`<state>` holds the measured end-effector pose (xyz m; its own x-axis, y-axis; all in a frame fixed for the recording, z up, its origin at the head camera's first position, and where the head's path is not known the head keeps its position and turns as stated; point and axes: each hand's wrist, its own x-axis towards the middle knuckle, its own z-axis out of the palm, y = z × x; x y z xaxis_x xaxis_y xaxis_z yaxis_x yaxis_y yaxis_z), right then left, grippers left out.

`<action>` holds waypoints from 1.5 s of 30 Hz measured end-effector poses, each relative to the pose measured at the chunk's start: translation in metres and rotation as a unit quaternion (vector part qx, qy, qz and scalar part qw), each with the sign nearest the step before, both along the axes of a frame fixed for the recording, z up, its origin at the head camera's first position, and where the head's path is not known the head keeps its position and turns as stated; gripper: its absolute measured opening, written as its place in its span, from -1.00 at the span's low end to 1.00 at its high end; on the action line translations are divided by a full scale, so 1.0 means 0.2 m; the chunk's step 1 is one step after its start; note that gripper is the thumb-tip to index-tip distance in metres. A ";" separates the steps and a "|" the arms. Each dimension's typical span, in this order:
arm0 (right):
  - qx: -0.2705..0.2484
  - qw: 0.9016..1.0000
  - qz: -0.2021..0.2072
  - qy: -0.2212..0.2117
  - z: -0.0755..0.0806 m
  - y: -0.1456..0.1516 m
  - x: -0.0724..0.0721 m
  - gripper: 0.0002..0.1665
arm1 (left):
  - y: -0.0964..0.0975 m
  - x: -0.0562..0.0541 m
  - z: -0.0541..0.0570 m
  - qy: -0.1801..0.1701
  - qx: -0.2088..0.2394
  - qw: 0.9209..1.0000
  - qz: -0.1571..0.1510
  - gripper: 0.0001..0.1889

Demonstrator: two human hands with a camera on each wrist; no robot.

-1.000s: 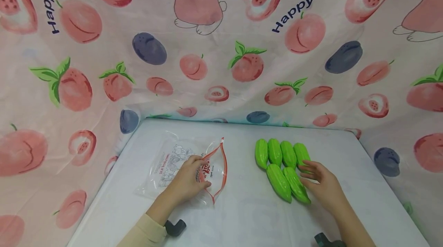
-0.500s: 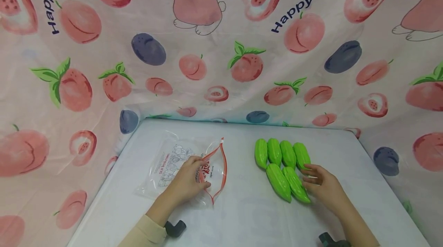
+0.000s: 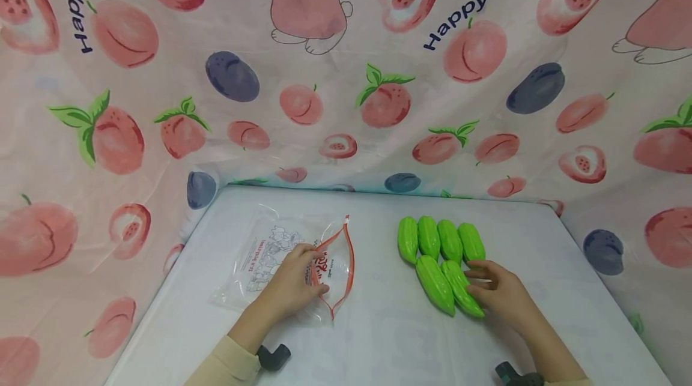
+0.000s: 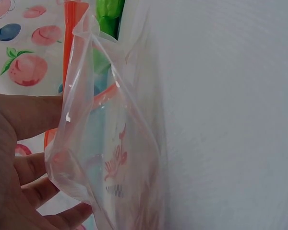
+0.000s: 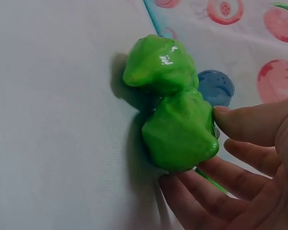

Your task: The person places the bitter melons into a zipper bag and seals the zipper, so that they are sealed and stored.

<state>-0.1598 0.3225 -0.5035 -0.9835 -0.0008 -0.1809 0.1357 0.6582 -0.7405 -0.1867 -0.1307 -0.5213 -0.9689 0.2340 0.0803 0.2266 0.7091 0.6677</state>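
A clear zip bag (image 3: pixel 259 263) with red print and an orange-edged mouth lies at the left of the table. My left hand (image 3: pixel 294 281) pinches its mouth, holding the lips apart. In the left wrist view the thumb and fingers are around the bag's plastic (image 4: pixel 79 158). Several glossy green ridged vegetables (image 3: pixel 432 284), of a kind I cannot tell, lie in two rows to the right. My right hand (image 3: pixel 503 293) is beside the nearest right one (image 3: pixel 459 290), loosely bent. In the right wrist view its thumb touches the side of a green vegetable (image 5: pixel 180 132), with fingers below it.
A white-covered table (image 3: pixel 378 350) carries everything. A curtain (image 3: pixel 324 74) with peach prints stands behind and at the sides. Dark wrist-camera mounts (image 3: pixel 274 357) show under both forearms.
My right hand first drew back slightly to the right, then came in left against the nearest right green vegetable. My left hand and the bag have stayed still.
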 end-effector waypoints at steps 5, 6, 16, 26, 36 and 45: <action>0.000 1.000 0.004 -0.006 -0.01 0.00 -0.01 -0.22 | 0.00 0.00 0.01 -0.004 -0.002 1.000 0.001 -0.27; -0.002 1.000 0.006 -0.008 -0.01 0.01 -0.01 -0.21 | 0.00 0.00 0.01 -0.005 -0.002 1.000 0.001 -0.27; -0.020 0.998 -0.004 -0.053 0.02 0.01 -0.03 -0.12 | 0.00 0.00 0.02 -0.001 -0.005 1.000 -0.001 -0.27; -0.029 0.998 -0.009 -0.055 0.01 0.01 -0.02 -0.09 | 0.00 0.01 0.02 0.005 -0.003 1.000 -0.004 -0.28; -0.034 0.998 -0.009 -0.047 0.04 0.02 -0.01 -0.11 | 0.00 0.00 0.01 0.007 -0.002 1.000 -0.004 -0.29; -0.047 0.998 -0.006 -0.044 0.08 0.01 -0.01 -0.09 | 0.00 -0.01 0.01 0.014 -0.005 1.000 -0.008 -0.26</action>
<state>-0.1617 0.3249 -0.4878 -0.9638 -0.0094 -0.2663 0.2107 0.5849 -0.7833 -0.1887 -0.1315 -0.5198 -0.9623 0.2508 0.1050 0.2568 0.7119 0.6537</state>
